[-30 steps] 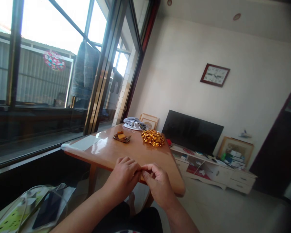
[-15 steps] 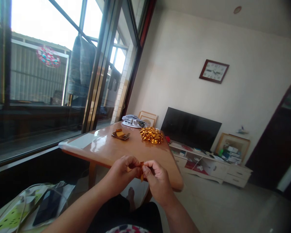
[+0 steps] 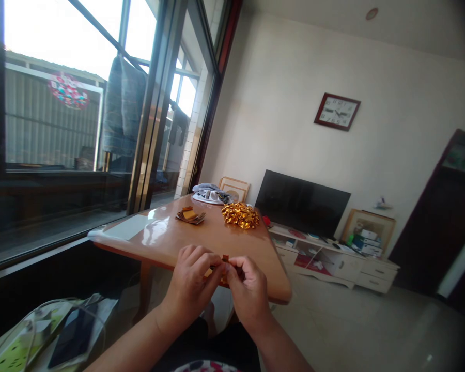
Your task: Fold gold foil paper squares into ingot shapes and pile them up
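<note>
Between my two hands is a small folded piece of gold foil paper (image 3: pixel 225 258), held just above the near edge of the wooden table (image 3: pixel 217 240). My left hand (image 3: pixel 196 274) pinches it from the left, fingers curled. My right hand (image 3: pixel 248 287) grips it from the other side, thumb pressed against it. The fingertips meet and cover most of the piece. Farther back on the table lie a stack of gold and brown paper sheets (image 3: pixel 190 215) and a heap of shiny folded gold foil pieces (image 3: pixel 240 215).
Folded clothes (image 3: pixel 211 194) lie at the table's far end. At lower left, a phone (image 3: pixel 73 336) and a green power strip (image 3: pixel 13 354) with cables rest on a surface. A TV (image 3: pixel 302 203) stands on a white cabinet (image 3: pixel 346 268). Glass windows (image 3: pixel 54 129) line the left side.
My left hand's fingers have folded further over the foil paper, and the fingertips of both hands have come together. Less of the paper shows now. The view has shifted slightly.
</note>
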### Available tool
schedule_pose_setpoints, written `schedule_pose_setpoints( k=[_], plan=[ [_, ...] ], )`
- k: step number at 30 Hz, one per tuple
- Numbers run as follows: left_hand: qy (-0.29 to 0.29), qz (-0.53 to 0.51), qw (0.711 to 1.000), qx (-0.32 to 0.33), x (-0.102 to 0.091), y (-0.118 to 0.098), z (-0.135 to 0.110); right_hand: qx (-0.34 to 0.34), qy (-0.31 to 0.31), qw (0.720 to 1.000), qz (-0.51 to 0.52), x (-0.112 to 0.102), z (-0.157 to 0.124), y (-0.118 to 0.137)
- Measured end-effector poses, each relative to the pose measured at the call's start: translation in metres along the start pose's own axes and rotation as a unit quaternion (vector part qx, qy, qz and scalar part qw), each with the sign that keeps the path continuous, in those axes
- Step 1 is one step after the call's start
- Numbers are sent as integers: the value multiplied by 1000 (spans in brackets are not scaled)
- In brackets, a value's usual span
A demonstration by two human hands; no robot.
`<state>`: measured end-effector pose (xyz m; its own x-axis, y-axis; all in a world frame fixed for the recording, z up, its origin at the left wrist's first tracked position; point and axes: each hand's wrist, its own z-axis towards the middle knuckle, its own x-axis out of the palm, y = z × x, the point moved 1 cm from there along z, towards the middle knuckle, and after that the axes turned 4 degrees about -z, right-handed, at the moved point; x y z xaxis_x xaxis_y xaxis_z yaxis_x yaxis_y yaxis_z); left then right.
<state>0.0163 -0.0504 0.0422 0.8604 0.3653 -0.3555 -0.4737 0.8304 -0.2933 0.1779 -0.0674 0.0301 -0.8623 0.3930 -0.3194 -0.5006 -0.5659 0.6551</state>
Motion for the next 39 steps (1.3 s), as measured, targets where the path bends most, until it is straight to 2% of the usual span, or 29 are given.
schedule_pose_setpoints(
  k=[3,12,19,26,31,39],
  plan=[
    [-6,13,1000,11,3,1,-3,10,6,1000,13,2,-1,1],
    [-8,-9,1000,-28,5,2,0,-16,-6,999,-27,0,0,2],
    [4,-90,993,-78,6,3,3,-63,8,995,-70,-4,2,5],
    [44,-168,975,-137,9,10,3,-73,23,994,-82,-8,3,6],
    [76,-212,960,-166,10,16,4,-47,54,995,-68,-10,3,7],
    [163,-275,930,-181,-2,15,10,2,121,993,-13,-13,5,8]
  ],
)
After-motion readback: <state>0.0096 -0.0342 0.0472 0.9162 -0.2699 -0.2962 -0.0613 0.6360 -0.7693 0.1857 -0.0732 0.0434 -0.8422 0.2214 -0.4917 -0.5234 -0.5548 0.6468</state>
